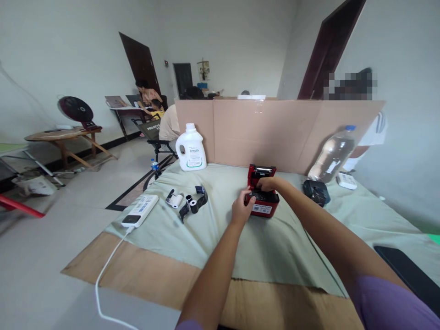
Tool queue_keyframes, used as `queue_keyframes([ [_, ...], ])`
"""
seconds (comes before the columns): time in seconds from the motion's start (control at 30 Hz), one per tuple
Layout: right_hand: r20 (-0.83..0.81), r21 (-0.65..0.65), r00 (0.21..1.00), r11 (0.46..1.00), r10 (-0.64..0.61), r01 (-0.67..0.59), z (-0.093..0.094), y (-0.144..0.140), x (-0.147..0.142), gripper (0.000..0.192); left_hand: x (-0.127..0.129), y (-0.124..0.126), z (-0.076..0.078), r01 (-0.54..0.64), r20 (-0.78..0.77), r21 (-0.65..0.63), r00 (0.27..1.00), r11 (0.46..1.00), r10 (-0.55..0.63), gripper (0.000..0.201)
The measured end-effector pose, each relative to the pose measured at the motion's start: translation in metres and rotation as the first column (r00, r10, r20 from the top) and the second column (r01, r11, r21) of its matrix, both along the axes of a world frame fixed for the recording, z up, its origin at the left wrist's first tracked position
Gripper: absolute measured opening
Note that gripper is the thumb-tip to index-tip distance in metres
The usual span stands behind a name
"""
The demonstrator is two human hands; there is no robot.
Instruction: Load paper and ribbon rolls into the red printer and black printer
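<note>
A small red printer [261, 192] (lid raised, upright) sits on the green cloth.

printer [262, 197] mid-table, paper rolls [187, 201] to its left, jug [191, 149] behind them, bottle [332, 156] right

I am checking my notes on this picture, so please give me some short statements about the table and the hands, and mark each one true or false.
1. Both hands are on the red printer. True: the left hand touches its near left side and the right hand rests on top.
2. The white jug lies on its side. False: it stands upright by the cardboard wall.
3. The clear bottle leans against the cardboard wall. True.
4. The power strip is right of the printer. False: it lies to the left, near the cloth's edge.
5. The paper rolls lie between the power strip and the printer. True.
</note>
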State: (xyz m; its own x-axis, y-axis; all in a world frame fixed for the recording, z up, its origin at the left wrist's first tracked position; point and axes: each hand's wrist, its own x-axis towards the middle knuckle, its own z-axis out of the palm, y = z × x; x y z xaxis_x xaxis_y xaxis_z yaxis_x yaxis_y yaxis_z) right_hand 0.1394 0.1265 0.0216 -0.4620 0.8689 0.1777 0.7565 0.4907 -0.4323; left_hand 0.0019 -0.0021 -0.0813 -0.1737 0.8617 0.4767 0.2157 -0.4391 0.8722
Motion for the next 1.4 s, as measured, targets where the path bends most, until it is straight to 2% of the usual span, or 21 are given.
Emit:
queue_keyframes([
  [0.1, 0.205, -0.168, 0.979, 0.985, 0.003, 0.032, 0.006, -0.004, -0.006, 0.018, 0.0, -0.001, 0.001, -0.003, -0.013, -0.007, 1.0, 1.0, 0.003, 0.027],
  [0.17, 0.278, -0.201, 0.961, 0.979, 0.012, 0.046, 0.019, -0.01, -0.001, 0.018, -0.001, -0.003, 0.004, -0.01, -0.027, -0.019, 1.0, 1.0, 0.009, 0.027],
  [0.23, 0.311, -0.192, 0.95, 0.981, 0.026, 0.036, 0.037, -0.017, 0.007, 0.01, -0.001, -0.006, 0.007, -0.019, -0.047, -0.036, 0.999, 0.999, 0.017, 0.028],
  [0.27, 0.308, -0.166, 0.951, 0.986, 0.027, 0.025, 0.046, -0.022, 0.01, 0.007, -0.002, -0.008, 0.009, -0.02, -0.058, -0.047, 0.998, 0.999, 0.017, 0.029],
  [0.33, 0.245, -0.082, 0.97, 0.997, 0.009, 0.012, 0.061, -0.033, 0.007, 0.013, -0.002, -0.01, 0.013, -0.02, -0.072, -0.063, 0.997, 0.998, 0.016, 0.029],
  [0.43, -0.011, -0.008, 1.0, 1.0, -0.026, 0.026, 0.066, -0.049, -0.029, 0.029, -0.002, -0.01, 0.014, -0.035, -0.069, -0.069, 0.997, 0.997, 0.03, 0.03],
  [0.5, -0.166, -0.067, 0.985, 0.997, -0.041, 0.03, 0.057, -0.055, -0.071, 0.042, -0.001, -0.007, 0.011, -0.055, -0.063, -0.091, 0.997, 0.994, 0.05, 0.03],
  [0.57, -0.219, -0.106, 0.968, 0.99, -0.119, 0.098, 0.04, -0.057, -0.119, 0.044, 0.0, -0.003, 0.008, -0.036, -0.022, -0.11, 0.999, 0.993, 0.034, 0.03],
  [0.67, -0.155, -0.067, 0.946, 0.959, -0.284, 0.277, 0.011, -0.054, -0.179, 0.041, 0.004, 0.0, 0.004, 0.017, 0.073, -0.06, 0.997, 0.998, -0.013, 0.03],
  [0.73, -0.077, -0.053, 0.923, 0.926, -0.377, 0.374, -0.009, -0.051, -0.205, 0.039, 0.005, -0.001, 0.005, 0.041, 0.126, 0.007, 0.991, 0.999, -0.041, 0.029],
  [0.8, -0.018, -0.063, 0.906, 0.905, -0.422, 0.421, -0.027, -0.048, -0.219, 0.038, 0.006, -0.004, 0.009, 0.063, 0.159, 0.058, 0.985, 0.996, -0.072, 0.029],
  [0.9, 0.015, -0.09, 0.91, 0.906, -0.414, 0.414, -0.046, -0.047, -0.227, 0.035, 0.003, -0.008, 0.015, 0.083, 0.144, 0.08, 0.985, 0.993, -0.094, 0.03],
  [1.0, 0.022, -0.089, 0.906, 0.902, -0.423, 0.423, -0.049, -0.048, -0.227, 0.037, -0.001, -0.007, 0.016, 0.07, 0.09, 0.086, 0.993, 0.994, -0.078, 0.029],
  [1.07, -0.067, -0.012, 0.908, 0.91, -0.414, 0.414, -0.044, -0.053, -0.224, 0.043, 0.0, -0.005, 0.014, 0.043, 0.063, 0.106, 0.997, 0.993, -0.049, 0.027],
  [1.1, -0.137, 0.05, 0.922, 0.927, -0.362, 0.371, -0.041, -0.057, -0.221, 0.045, 0.001, -0.004, 0.012, 0.017, 0.05, 0.119, 0.998, 0.993, -0.023, 0.026],
  [1.13, -0.201, 0.119, 0.945, 0.951, -0.258, 0.285, -0.039, -0.062, -0.219, 0.043, 0.002, -0.003, 0.011, -0.01, 0.031, 0.134, 0.999, 0.991, 0.006, 0.026],
  [1.2, -0.234, 0.22, 0.97, 0.975, 0.059, -0.006, -0.036, -0.074, -0.213, 0.035, 0.004, -0.003, 0.008, -0.063, -0.033, 0.171, 0.997, 0.983, 0.07, 0.026],
  [1.27, -0.144, 0.224, 0.926, 0.923, 0.349, -0.313, -0.037, -0.087, -0.21, 0.028, 0.007, -0.005, 0.007, -0.108, -0.12, 0.203, 0.984, 0.973, 0.134, 0.028],
  [1.3, -0.077, 0.199, 0.893, 0.885, 0.443, -0.421, -0.039, -0.093, -0.209, 0.028, 0.008, -0.006, 0.006, -0.127, -0.162, 0.208, 0.973, 0.97, 0.162, 0.029],
  [1.33, -0.008, 0.175, 0.866, 0.853, 0.501, -0.492, -0.042, -0.098, -0.209, 0.029, 0.008, -0.008, 0.007, -0.147, -0.196, 0.206, 0.962, 0.968, 0.188, 0.03],
  [1.4, 0.104, 0.146, 0.83, 0.817, 0.547, -0.557, -0.046, -0.105, -0.211, 0.029, 0.009, -0.011, 0.007, -0.177, -0.244, 0.189, 0.944, 0.966, 0.221, 0.032],
])
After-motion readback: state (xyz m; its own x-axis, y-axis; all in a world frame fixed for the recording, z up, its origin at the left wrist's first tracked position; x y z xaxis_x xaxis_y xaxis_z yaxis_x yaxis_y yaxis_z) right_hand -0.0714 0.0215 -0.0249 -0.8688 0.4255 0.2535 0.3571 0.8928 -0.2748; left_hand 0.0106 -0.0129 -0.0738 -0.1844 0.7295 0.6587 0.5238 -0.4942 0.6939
